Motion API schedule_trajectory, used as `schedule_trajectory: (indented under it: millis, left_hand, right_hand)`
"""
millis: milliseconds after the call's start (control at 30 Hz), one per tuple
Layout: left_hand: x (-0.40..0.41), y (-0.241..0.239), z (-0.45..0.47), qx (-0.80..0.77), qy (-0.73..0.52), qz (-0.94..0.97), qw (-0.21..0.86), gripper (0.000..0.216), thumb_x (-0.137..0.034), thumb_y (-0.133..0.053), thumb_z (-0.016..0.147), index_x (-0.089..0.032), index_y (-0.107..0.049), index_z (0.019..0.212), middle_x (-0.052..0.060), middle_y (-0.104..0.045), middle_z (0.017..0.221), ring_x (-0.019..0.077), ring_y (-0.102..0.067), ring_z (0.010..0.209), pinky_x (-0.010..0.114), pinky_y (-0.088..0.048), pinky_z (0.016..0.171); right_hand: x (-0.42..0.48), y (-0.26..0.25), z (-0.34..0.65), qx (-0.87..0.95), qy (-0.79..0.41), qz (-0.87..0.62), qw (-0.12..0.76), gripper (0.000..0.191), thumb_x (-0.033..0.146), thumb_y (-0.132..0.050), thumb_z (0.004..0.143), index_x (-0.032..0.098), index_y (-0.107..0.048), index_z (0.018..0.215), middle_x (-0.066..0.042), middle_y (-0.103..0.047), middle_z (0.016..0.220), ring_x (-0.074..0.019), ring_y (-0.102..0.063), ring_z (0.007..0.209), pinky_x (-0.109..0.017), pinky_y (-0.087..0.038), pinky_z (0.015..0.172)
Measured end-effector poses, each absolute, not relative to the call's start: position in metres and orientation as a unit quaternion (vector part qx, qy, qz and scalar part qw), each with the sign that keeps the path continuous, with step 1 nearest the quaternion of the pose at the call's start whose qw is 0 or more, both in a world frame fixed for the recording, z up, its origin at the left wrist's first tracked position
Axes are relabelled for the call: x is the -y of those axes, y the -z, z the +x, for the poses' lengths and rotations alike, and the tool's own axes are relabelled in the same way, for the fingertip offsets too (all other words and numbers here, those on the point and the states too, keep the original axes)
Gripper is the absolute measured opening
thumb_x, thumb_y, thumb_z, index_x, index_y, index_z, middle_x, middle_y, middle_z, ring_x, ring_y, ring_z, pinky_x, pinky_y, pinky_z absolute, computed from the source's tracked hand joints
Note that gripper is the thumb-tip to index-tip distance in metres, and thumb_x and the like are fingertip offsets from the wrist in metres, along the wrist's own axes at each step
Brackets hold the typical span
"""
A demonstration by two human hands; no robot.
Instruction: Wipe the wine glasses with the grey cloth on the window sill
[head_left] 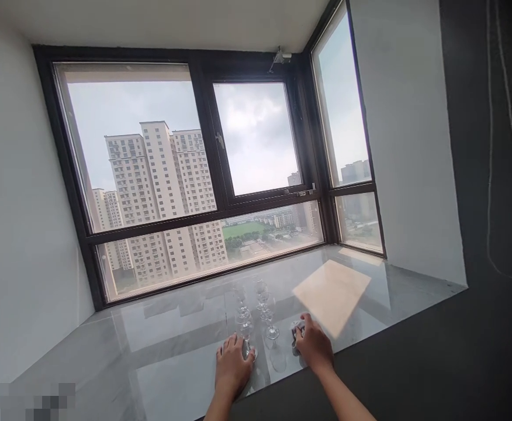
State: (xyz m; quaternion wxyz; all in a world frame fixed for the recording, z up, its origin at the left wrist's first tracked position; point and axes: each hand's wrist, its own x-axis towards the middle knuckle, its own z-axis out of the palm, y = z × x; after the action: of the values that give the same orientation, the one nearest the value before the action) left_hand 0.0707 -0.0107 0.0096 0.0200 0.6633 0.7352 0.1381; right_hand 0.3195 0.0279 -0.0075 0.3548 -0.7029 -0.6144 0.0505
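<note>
Several clear stemmed glasses (265,301) stand upright in two short rows on the glossy grey windowsill (172,362). My left hand (234,361) rests at the near end of the left row, its fingers apart. Its thumb is beside the foot of the nearest glass (246,330) and partly hides it; I cannot tell whether they touch. To the right of the glasses, my right hand (315,344) has its fingers closed on a small grey-and-white bundle (297,334), which looks like a crumpled cloth. The hand covers part of this bundle, and it sits low at the sill.
Dark-framed windows (203,146) rise behind the sill, with a latch (220,140) on the middle pane. A bright sunlit patch (332,292) lies right of the glasses. The sill's front edge (396,321) drops to a dark wall, where a thin cord (490,175) hangs.
</note>
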Motion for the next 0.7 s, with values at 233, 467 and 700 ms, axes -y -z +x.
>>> schedule_trajectory:
  millis: [233, 467, 700]
  left_hand:
    - [0.012, -0.010, 0.072, -0.736, -0.142, 0.662, 0.025, 0.060, -0.051, -0.046, 0.090, -0.022, -0.058, 0.142, 0.011, -0.047, 0.159, 0.0277, -0.038, 0.149, 0.048, -0.022, 0.124]
    - [0.014, -0.013, 0.075, -0.735, -0.151, 0.660, 0.028, 0.058, -0.050, -0.046, 0.091, -0.023, -0.059, 0.140, 0.010, -0.048, 0.158, 0.0278, -0.038, 0.148, 0.049, -0.022, 0.123]
    - [0.015, -0.014, 0.074, -0.737, -0.151, 0.658, 0.038, 0.059, -0.051, -0.046, 0.091, -0.022, -0.058, 0.141, 0.010, -0.046, 0.159, 0.0288, -0.036, 0.149, 0.050, -0.021, 0.124]
  right_hand:
    - [-0.030, 0.013, 0.321, 0.617, -0.038, -0.701, 0.356, 0.026, 0.026, -0.048, 0.097, 0.020, -0.054, 0.122, -0.010, -0.072, 0.112, -0.0211, -0.069, 0.102, -0.028, -0.044, 0.077]
    - [-0.028, 0.008, 0.321, 0.613, -0.039, -0.707, 0.350, 0.025, 0.026, -0.047, 0.097, 0.021, -0.055, 0.120, -0.010, -0.073, 0.113, -0.0211, -0.069, 0.104, -0.028, -0.045, 0.079]
    - [-0.024, 0.003, 0.320, 0.609, -0.046, -0.714, 0.343, 0.025, 0.027, -0.047, 0.097, 0.022, -0.056, 0.120, -0.009, -0.074, 0.114, -0.0196, -0.069, 0.101, -0.028, -0.045, 0.078]
